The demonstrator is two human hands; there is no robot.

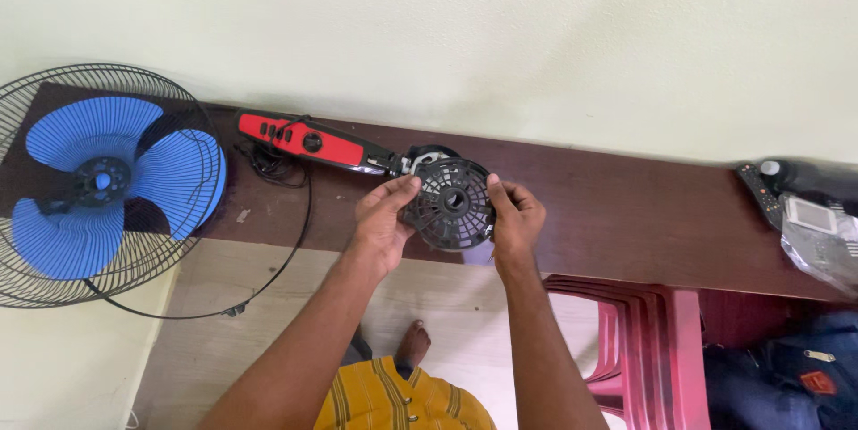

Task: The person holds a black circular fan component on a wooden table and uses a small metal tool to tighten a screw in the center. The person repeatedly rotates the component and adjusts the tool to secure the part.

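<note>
**Motor cover held between both hands over the table**

Motor cover (450,203), a round black vented plastic piece with a hole at its centre, sits between our two hands above the front edge of a dark brown table (626,215). Our left hand (382,220) grips its left rim with thumb and fingertips closed on it; our right hand (512,218) grips the right rim the same way. We judge that we are handling the cover at the fan's motor head (427,160), which lies just behind it on the table; any seating or lifting would call for keeping the rim level and lined up with that head.

A red and black fan body (308,140) stretches leftward from the head. Further left, a blue fan blade (98,181) rests inside a black wire guard (192,242) that overhangs the table edge. A loose black cord (268,166) lies bunched near the red body, close to our left hand. Stacked pink plastic chairs (639,341) stand below on the right, and a remote control (760,190) with a plastic bag (818,238) lies at the far right.
</note>
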